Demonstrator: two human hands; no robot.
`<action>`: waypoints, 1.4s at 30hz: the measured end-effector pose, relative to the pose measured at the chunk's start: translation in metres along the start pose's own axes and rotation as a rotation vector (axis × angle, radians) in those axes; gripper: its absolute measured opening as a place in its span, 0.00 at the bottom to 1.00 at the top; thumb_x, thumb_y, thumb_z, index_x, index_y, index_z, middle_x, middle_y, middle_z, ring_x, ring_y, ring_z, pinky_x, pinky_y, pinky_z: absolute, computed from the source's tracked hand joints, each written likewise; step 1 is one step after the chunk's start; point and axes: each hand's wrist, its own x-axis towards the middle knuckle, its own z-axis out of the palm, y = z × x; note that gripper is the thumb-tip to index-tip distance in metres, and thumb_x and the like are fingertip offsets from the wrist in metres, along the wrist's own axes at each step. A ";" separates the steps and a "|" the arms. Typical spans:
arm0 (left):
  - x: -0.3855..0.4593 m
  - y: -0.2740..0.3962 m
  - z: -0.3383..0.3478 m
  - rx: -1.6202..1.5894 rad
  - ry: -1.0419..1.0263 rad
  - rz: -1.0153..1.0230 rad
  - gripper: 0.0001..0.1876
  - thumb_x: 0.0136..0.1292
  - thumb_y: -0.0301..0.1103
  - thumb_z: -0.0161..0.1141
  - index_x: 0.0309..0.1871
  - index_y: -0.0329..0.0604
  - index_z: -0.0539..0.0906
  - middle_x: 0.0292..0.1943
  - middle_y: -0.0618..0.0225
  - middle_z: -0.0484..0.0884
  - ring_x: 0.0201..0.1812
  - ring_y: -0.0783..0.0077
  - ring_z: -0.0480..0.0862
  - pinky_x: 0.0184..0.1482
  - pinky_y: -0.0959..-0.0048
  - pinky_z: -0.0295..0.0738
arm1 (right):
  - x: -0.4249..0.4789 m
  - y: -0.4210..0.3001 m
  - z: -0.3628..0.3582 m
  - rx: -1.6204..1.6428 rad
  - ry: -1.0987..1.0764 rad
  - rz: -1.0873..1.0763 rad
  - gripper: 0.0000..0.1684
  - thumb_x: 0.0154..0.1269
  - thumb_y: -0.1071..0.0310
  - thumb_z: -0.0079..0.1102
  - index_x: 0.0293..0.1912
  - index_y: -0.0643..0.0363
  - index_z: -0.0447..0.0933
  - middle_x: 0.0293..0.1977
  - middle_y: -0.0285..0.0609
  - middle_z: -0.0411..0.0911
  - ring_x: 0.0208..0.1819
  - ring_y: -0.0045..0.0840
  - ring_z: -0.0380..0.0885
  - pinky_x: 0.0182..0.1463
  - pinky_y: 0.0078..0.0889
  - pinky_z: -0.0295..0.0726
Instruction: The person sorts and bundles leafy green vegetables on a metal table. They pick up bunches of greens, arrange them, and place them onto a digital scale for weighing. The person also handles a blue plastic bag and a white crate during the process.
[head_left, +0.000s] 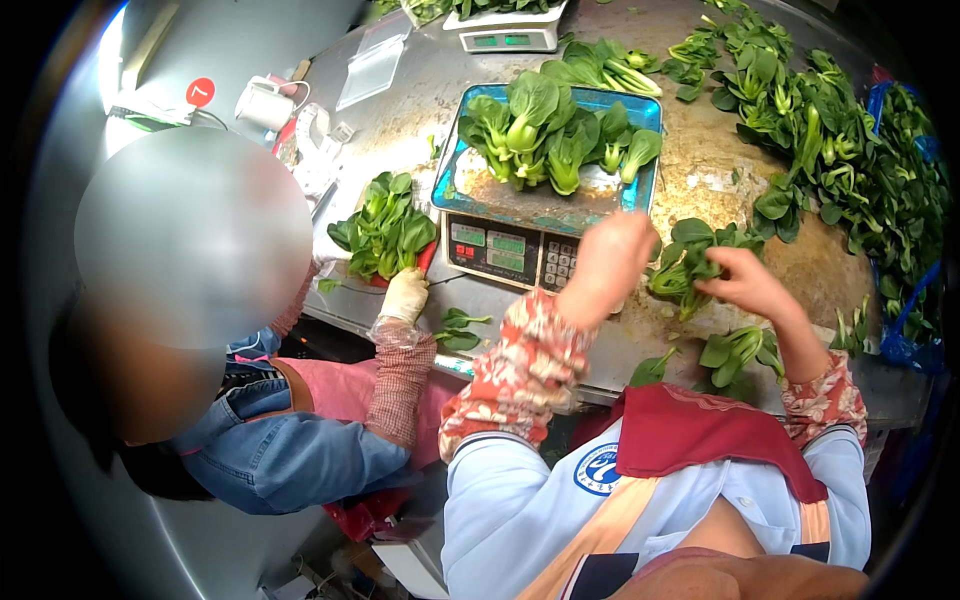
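My left hand (616, 253) is over the front right corner of a digital weighing scale (491, 247). Its fingers are blurred and turned away, so whether they hold anything is hidden. On the scale's blue metal tray (471, 191) lies a pile of green bok choy (529, 124). To the right, my right hand (744, 279) has its fingers around the leaves of a bok choy bunch (679, 274) on the metal table (806, 262). Another small bok choy (739, 352) lies nearer to me, beside a loose leaf (652, 367).
A large heap of bok choy (825, 135) covers the table's right side, by a blue plastic bag (904, 341). At left, a co-worker's gloved hand (405, 294) is at a bok choy bunch (386, 229). A second scale (510, 34) stands at the back.
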 end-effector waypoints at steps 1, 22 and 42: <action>0.016 -0.007 0.003 0.061 0.118 -0.022 0.10 0.52 0.30 0.61 0.35 0.38 0.74 0.26 0.54 0.76 0.31 0.53 0.78 0.33 0.62 0.74 | 0.002 -0.001 0.007 -0.118 -0.002 -0.017 0.14 0.54 0.65 0.61 0.33 0.66 0.71 0.22 0.42 0.71 0.25 0.22 0.69 0.29 0.26 0.69; -0.056 0.023 0.033 -1.305 -0.382 -0.608 0.13 0.64 0.30 0.52 0.50 0.34 0.71 0.35 0.66 0.79 0.32 0.77 0.79 0.33 0.79 0.76 | -0.002 0.011 0.022 0.637 0.089 0.095 0.18 0.59 0.71 0.58 0.49 0.61 0.69 0.36 0.32 0.75 0.30 0.14 0.73 0.26 0.17 0.73; -0.077 0.031 0.036 -1.574 -0.369 -0.726 0.15 0.65 0.34 0.51 0.51 0.35 0.69 0.38 0.68 0.76 0.35 0.79 0.76 0.37 0.78 0.74 | -0.003 -0.013 0.040 0.400 0.180 0.033 0.06 0.59 0.75 0.55 0.39 0.62 0.71 0.27 0.30 0.72 0.23 0.11 0.69 0.23 0.15 0.68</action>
